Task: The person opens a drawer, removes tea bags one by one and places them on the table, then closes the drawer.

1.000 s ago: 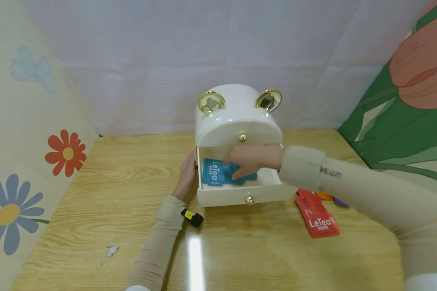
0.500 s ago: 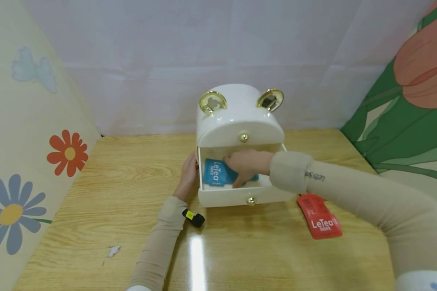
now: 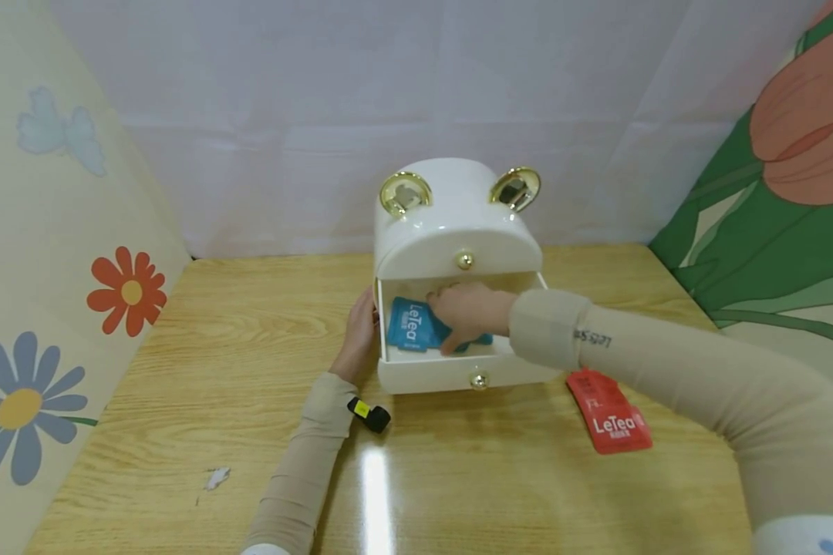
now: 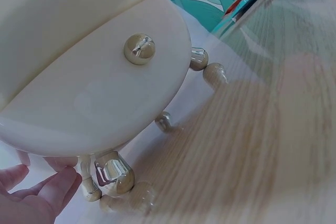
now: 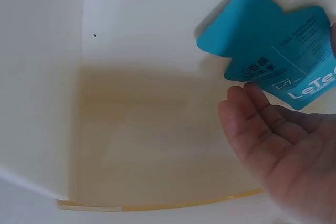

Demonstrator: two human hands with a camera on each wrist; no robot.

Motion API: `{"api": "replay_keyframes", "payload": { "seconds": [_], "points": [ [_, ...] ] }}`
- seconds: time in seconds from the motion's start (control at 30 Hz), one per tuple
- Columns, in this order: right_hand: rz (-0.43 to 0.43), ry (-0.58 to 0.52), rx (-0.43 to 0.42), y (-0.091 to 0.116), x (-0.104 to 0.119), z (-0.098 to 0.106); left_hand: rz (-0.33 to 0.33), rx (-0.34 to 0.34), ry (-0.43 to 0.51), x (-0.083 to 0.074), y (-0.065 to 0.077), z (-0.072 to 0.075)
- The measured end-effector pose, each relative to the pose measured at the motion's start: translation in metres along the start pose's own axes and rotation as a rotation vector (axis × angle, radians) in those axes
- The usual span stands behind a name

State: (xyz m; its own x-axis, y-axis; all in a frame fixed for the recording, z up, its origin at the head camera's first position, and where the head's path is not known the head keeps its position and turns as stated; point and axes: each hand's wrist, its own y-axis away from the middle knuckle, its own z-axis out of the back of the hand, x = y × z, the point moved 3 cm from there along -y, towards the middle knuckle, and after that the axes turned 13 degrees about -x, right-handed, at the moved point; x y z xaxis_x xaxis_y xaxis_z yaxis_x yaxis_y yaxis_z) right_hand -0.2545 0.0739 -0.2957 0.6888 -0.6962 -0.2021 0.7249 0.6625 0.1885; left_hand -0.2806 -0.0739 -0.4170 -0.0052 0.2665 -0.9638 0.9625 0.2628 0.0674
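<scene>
One table (image 3: 284, 324), wooden, beneath everything. One white cabinet (image 3: 451, 193), upright, with its lower drawer (image 3: 416, 378) standing out. Right hand (image 3: 465, 312), the nearer: inside the drawer, fingers loosely bent, thumb spread, no closed grip that I could see. Left hand (image 3: 356, 335): against the cabinet's left side, fingers relaxed. One red packet (image 3: 614, 424): on the table, well apart, no obstacle. One teal packet (image 3: 407, 325): flat in the drawer, directly beneath my right fingers, long axis left to right; fingertips by its rear edge, thumb frontward. I judged the drawer's front wall the main obstruction.
</scene>
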Motion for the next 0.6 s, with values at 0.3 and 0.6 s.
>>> {"api": "replay_keyframes", "payload": {
  "seconds": [0.3,0.6],
  "points": [
    [-0.015,-0.058,0.018,-0.0006,0.0009,-0.0029,0.015,-0.017,0.009,0.0009,0.0006,-0.0005],
    [0.084,0.004,0.035,0.0018,0.0057,0.0008,0.006,-0.016,-0.006,-0.0003,0.0001,0.0002]
  ]
}}
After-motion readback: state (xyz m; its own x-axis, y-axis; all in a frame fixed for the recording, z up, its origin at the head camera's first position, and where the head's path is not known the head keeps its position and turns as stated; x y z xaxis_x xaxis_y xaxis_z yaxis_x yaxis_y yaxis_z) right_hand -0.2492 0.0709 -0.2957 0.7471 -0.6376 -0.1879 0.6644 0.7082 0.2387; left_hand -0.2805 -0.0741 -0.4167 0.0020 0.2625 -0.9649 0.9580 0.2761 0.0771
